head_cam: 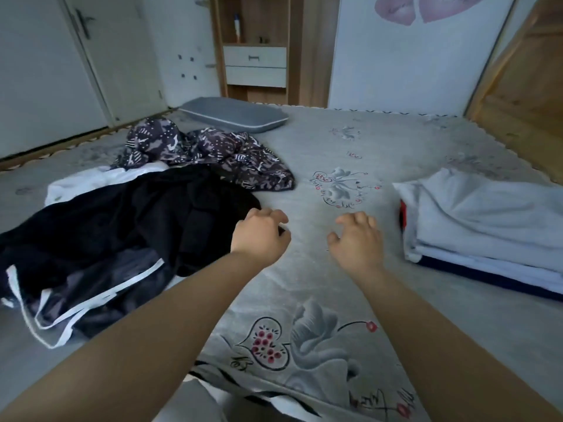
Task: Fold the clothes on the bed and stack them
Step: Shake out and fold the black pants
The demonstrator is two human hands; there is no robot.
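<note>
Just left of the loosely curled, empty fingers [275, 215] lies black clothing [128, 226].

No text can be read with any certainty. The grey bed sheet printed with flowers and hearts [304, 269] carries dark handwritten-style script beside its motifs, near the bottom edge and around the middle flower, but the strokes are too small and skewed to make out. The two pink heart stickers on the white wall [426, 7] bear faint lettering, which is blurred beyond reading.
</note>
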